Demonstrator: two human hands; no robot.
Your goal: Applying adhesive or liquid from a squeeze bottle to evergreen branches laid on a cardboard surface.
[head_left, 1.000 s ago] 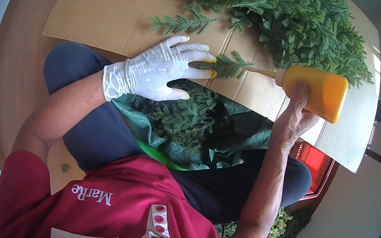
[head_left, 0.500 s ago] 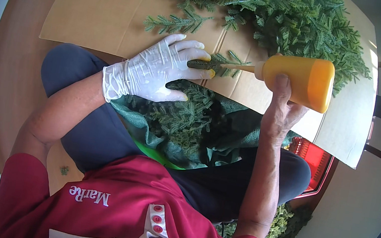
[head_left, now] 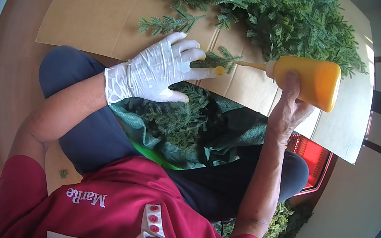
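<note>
With the top of the view as twelve o'clock and the left hand (head_left: 160, 73) as the clock's centre, the sprig (head_left: 228, 57) of green needles lies at two o'clock, on cardboard. Gloved in white, that hand is spread flat and unclenched, yellow on several fingertips, index and middle fingers at the sprig's stem end; whether they press on it, I cannot tell. At three o'clock, the bare right hand (head_left: 289, 113) grasps a yellow-orange squeeze bottle (head_left: 311, 82) tipped on its side, its thin nozzle (head_left: 253, 65) pointing to nine o'clock, the tip at the needles. A loose sprig (head_left: 170, 24) lies at twelve, and a dense heap of branches (head_left: 294, 22) farther out at two, both on the cardboard (head_left: 98, 6). More greenery (head_left: 175, 116) sits at five, beside dark green cloth (head_left: 148, 129) between the person's legs. Farther out, at four, is a red basket (head_left: 308, 157).
</note>
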